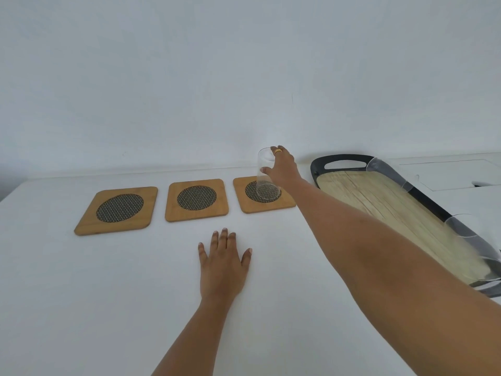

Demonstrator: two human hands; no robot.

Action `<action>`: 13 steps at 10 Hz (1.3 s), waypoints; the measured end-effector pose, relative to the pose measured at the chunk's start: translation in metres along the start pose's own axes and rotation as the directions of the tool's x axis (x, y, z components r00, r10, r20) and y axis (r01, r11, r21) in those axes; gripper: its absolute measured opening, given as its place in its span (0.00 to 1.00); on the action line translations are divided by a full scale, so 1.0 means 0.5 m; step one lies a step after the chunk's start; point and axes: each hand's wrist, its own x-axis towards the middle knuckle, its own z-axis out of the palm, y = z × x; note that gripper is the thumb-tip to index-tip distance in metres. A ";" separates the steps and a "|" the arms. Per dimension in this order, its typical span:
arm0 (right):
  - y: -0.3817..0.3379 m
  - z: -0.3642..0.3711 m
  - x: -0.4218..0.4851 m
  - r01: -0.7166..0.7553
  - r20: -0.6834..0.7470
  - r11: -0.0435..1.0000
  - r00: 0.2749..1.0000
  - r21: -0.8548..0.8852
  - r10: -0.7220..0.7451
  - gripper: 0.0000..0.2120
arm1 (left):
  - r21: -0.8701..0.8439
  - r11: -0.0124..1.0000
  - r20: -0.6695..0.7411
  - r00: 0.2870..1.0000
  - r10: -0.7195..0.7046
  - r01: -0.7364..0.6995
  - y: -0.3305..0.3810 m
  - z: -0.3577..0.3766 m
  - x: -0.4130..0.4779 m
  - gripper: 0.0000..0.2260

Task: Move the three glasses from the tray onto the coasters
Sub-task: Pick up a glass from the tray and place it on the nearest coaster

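Note:
Three square wooden coasters with dark mesh centres lie in a row: left coaster (116, 211), middle coaster (196, 200), right coaster (244, 203). A clear glass (264, 180) stands on the right coaster, and my right hand (283, 165) grips it near the rim. My left hand (222, 264) rests flat on the table, fingers apart, holding nothing. The tray (379, 202), wood-patterned with a black rim, lies to the right. Two more clear glasses stand along its right side: a far glass (390, 172) and a near glass (471, 240).
The white table (81, 294) runs back to a pale wall. A white panel or appliance top (447, 172) sits behind the tray at the far right.

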 end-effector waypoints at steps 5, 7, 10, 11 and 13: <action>0.010 0.012 -0.001 0.018 -0.056 0.999 0.998 0.044 -0.016 0.30 | 0.013 1.000 -0.016 1.000 0.017 -0.017 0.006 -0.003 -0.007 0.27; 0.004 0.020 0.000 0.011 -0.078 1.000 0.997 0.018 -0.009 0.30 | 0.030 0.999 -0.013 1.000 0.022 -0.021 0.008 -0.004 -0.007 0.27; 0.002 0.030 -0.007 0.019 -0.113 1.000 0.993 0.002 -0.019 0.29 | 0.021 1.000 -0.013 1.000 0.020 -0.019 0.009 -0.006 -0.007 0.27; 0.001 0.029 -0.007 0.021 -0.114 1.000 0.993 0.002 -0.020 0.30 | 0.021 1.000 -0.012 1.000 0.018 -0.018 0.008 -0.004 -0.008 0.27; -0.003 0.031 -0.006 0.010 -0.117 1.000 0.993 -0.007 -0.011 0.30 | 0.022 1.000 -0.019 1.000 0.022 -0.021 0.006 -0.002 -0.007 0.27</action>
